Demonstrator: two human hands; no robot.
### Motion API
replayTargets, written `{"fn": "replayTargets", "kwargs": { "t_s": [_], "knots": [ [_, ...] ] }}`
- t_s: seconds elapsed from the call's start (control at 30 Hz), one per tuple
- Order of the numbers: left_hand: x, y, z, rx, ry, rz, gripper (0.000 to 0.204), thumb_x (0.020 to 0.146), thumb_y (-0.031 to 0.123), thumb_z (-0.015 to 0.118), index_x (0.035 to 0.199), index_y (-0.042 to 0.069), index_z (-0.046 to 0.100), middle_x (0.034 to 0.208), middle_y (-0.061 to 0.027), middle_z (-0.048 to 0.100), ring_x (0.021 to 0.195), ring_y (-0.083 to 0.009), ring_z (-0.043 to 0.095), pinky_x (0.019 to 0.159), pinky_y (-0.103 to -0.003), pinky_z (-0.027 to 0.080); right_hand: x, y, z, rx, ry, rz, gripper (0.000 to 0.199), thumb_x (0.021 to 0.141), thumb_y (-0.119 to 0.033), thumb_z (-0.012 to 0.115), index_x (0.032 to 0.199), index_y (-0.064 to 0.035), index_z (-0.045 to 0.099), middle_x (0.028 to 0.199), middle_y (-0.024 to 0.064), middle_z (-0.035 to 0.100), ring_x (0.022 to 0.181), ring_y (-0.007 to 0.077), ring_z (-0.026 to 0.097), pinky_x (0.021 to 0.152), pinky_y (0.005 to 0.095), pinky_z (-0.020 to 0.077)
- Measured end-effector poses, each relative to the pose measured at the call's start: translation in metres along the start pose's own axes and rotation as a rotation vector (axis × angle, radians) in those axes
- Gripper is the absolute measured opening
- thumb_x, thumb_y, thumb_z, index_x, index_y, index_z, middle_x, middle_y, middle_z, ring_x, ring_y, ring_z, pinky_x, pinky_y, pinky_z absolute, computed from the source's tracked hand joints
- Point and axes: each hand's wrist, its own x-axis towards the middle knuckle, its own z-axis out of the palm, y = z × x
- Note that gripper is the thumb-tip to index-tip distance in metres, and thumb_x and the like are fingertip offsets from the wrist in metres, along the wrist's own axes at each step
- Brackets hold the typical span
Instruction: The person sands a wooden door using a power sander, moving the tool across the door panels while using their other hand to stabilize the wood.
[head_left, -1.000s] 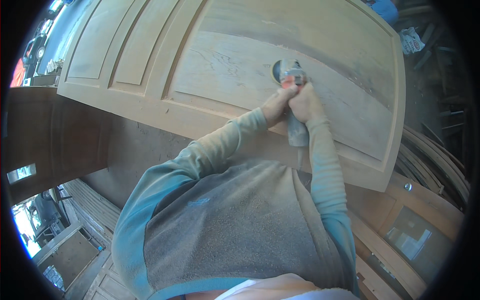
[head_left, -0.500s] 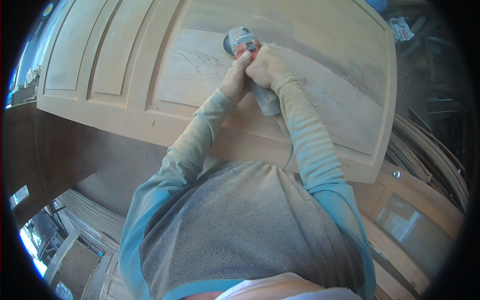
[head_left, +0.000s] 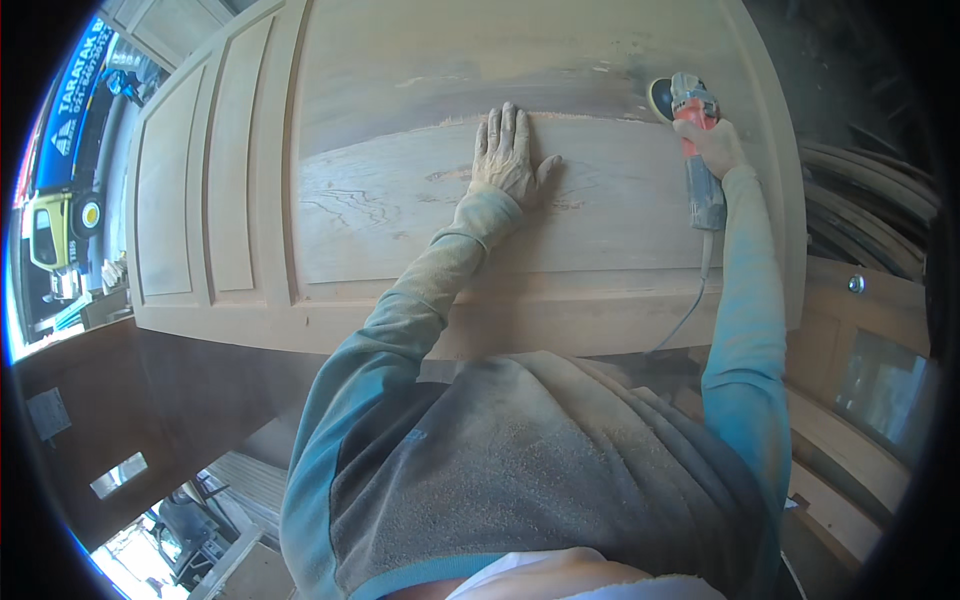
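Landmark: the wooden door, a large pale panelled slab lying flat in front of the person.

1. Power cord. Grey; trails from the tool's rear over the door's near edge. Best kept behind the tool, clear of the disc.

2. Left hand. Laid flat on the door's big centre panel, fingers spread wide and holding nothing. A good brace: weight here steadies the slab, provided the hand stays well apart from the disc.

3. Right hand. Closed around the body of the angle grinder, near the door's right stile.

4. Angle grinder. Orange and grey; its disc sits at the far right of the centre panel, seemingly on the wood, though contact cannot be made out for certain. Judged best practice: disc nearly flat, light even pressure, strokes running along the grain, so the dark unsanded band beyond the left hand blends without gouges.

5. Narrow side panels. On the door's left portion, recessed, untouched by either hand.

6. Stacked timber frames. Beyond the door's right edge, dark, curved, dusty; they crowd the elbow room on that side.
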Motion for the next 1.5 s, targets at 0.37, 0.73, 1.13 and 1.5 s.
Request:
{"fn": "replayTargets", "kwargs": {
  "t_s": [0.37,0.73,1.13,1.5],
  "knots": [
    [-0.032,-0.02,-0.052,0.026,0.01,-0.054,0.071,0.1,0.042,0.063,0.153,0.0,0.044,0.161,-0.0194,0.043,0.152,-0.0389,0.035,0.127,-0.05,0.025,-0.004,-0.066,0.063,-0.153,-0.219,-0.273,0.051,0.08,-0.047,0.085,0.103,-0.0022,0.075,0.085,0.0101,0.074,0.079,0.0245,0.07,0.076,0.0399,0.0546],
    [-0.249,-0.251,-0.18,0.447,0.197,-1.213,0.084,0.097,0.053,0.06,0.161,0.005,0.034,0.169,-0.0214,0.028,0.16,-0.0432,0.016,0.127,-0.063,0.013,-0.014,-0.114,0.079,-0.086,-0.319,-0.323,0.052,0.081,-0.03,0.084,0.117,0.0034,0.066,0.104,0.0159,0.073,0.091,0.0245,0.071,0.082,0.0404,0.0565],
    [-0.287,-0.259,-0.176,0.271,0.219,-1.639,0.086,0.1,0.066,0.044,0.166,0.013,0.029,0.174,-0.0178,0.019,0.162,-0.0385,0.012,0.123,-0.067,0.021,0.002,-0.119,0.085,-0.003,-0.295,-0.474,0.041,0.08,-0.031,0.08,0.104,0.002,0.074,0.091,0.0208,0.077,0.087,0.0278,0.075,0.078,0.0421,0.0565],
    [-0.304,-0.293,-0.166,0.378,0.234,-1.641,0.089,0.095,0.072,0.044,0.165,0.018,0.033,0.174,-0.0162,0.023,0.161,-0.0372,0.015,0.121,-0.066,0.023,0.0,-0.121,0.086,-0.243,-0.369,-0.367,0.053,0.077,-0.039,0.084,0.11,0.0018,0.075,0.095,0.0181,0.077,0.085,0.0288,0.075,0.082,0.0403,0.0575]
  ]
}}
